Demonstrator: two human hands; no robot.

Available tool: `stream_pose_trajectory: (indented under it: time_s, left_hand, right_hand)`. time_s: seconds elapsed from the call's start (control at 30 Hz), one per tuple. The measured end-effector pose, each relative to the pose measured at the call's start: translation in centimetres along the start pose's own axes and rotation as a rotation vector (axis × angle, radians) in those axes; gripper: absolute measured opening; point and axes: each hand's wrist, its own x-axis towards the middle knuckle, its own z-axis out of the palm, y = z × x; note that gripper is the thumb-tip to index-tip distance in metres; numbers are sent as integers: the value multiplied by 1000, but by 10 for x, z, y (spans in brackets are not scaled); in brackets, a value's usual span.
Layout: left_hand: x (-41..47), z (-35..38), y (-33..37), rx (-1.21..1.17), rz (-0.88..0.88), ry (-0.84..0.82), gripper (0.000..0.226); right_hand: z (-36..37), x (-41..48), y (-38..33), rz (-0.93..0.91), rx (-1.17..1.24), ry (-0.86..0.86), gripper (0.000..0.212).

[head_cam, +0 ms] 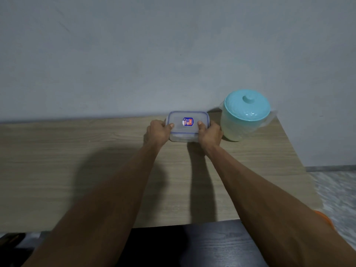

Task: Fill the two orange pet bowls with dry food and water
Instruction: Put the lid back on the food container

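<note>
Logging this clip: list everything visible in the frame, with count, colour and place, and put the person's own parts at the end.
Food container: 1, clear with blue-trimmed snap lid and a sticker, lid on, far side of the table near the wall; contents cannot be told.
Pitcher: 1, translucent with turquoise lid, right of the container, at the table's far right corner.
Table: 1, light wood grain, against the wall.
Wall: 1, pale grey-blue, behind the table.
Orange object: 1, mostly hidden behind the right forearm, lower right; possibly a bowl, cannot confirm.
Dark surface: 1, black, below the table's near edge.
Left hand: 1, grip on the container's left end.
Right hand: 1, grip on the container's right end.
</note>
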Motion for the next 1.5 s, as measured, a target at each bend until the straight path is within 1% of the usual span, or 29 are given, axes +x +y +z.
stream_pose_trajectory:
  time_s: [0.07,0.2,0.3,0.37,0.53,0.63,0.73,0.87,1.03,1.17,1.33,1.5]
  left_hand:
    - [1,2,1,-38,-39,-5,36]
    - [1,5,4,-61,-52,8,32]
    - [-4,6,2,-183,-83,-7,33]
    - [-11,5,0,-255,-103,-22,30]
    - [-32,-9,-7,-276,-78,27,32]
    - [-46,-27,-15,-288,-56,25,29]
    - [-59,-49,-28,-310,-10,49,28]
    - [-85,-89,-53,-291,42,61,32]
    - [-130,-148,-95,-325,103,27,35]
    - [-172,-195,-136,-355,133,37,33]
    - [-213,-240,-189,-364,81,16,33]
    - [-246,-263,-237,-344,20,15,33]
  right_hand:
    - [1,0,1,-2,7,-3,43]
    - [0,0,1,12,41,-32,45]
    - [-4,-3,-1,46,62,-73,47]
    - [-7,-6,-2,53,77,-74,45]
    - [-10,-32,-7,39,95,-61,41]
    - [-11,-58,-13,37,116,-56,40]
    - [-11,-93,-21,24,117,-54,40]
    - [-6,-151,-29,2,132,-24,40]
    - [6,-246,-32,-33,158,55,39]
    - [20,-322,-29,-41,171,77,39]
    - [37,-402,-25,-31,125,68,39]
    - [60,-454,-11,-5,120,36,38]
